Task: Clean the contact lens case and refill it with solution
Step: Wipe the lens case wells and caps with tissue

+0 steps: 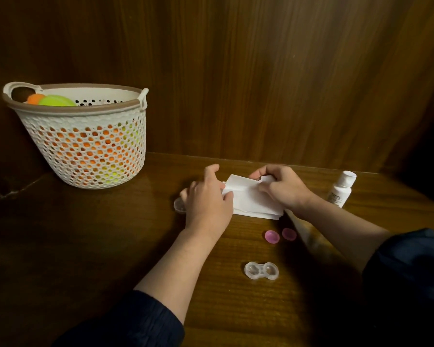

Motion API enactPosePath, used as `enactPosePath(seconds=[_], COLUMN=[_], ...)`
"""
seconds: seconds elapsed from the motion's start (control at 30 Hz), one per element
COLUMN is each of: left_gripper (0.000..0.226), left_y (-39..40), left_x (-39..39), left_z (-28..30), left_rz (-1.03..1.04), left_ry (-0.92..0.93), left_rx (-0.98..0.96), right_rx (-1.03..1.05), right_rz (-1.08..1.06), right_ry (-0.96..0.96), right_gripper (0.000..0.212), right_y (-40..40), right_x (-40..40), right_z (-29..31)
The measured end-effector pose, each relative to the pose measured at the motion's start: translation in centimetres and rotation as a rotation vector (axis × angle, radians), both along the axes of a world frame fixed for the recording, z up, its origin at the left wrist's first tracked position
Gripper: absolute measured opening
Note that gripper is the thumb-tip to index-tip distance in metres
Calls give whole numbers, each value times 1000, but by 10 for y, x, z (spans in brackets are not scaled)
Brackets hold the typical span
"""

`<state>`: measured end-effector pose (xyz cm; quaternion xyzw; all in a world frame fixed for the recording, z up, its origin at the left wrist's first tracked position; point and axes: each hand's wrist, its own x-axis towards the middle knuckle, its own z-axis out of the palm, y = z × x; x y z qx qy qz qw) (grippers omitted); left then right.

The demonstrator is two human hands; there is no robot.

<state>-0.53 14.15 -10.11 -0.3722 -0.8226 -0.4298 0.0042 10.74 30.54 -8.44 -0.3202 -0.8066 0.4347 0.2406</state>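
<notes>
- A clear plastic two-well contact lens case [261, 270] lies flat on the dark brown wooden desk [90, 246], towards the near edge, with both wells uncovered and facing up; neither hand touches it.
- Two small round pink screw caps [280, 235] lie side by side on the desk, between the case and the tissue, apart from the case.
- A folded white paper tissue [251, 199] lies farther back, near the middle of the desk, with both hands on it.
- The left hand [207, 196] is at the tissue's left end, palm down, fingers curled, the thumb lying on the paper's edge; whether it truly pinches the sheet, I cannot tell.
- The right hand [281, 187] grips the tissue's far right corner, fingers and thumb curled round the raised paper.
- A small clear round plastic piece [179, 205] shows just beside the left hand, partly hidden under it.
- A white plastic bottle with a white cap and printed label [341, 189] stands towards the desk's right edge, just beyond the right wrist.
- A white perforated plastic basket with a brown rim [85, 136] stands in the far left corner, against the wood-panelled wall [261, 71], holding orange and lime-green things.
- Dark blue sleeves [135, 319] are pushed up both forearms.
</notes>
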Motion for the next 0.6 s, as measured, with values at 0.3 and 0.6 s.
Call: enactPosePath(seconds=[0.3, 0.6], left_gripper=[10, 19], left_y=[0, 2], left_x=[-1, -5], left_z=[-2, -1], left_rz=[-44, -94], left_ry=[-1, -76], left_rx=[111, 145], right_rx=[96, 731], right_rz=[8, -80], right_ry=[88, -40], right_gripper=[22, 48], right_y=[-3, 4], right_x=[1, 4], right_z=[-1, -7])
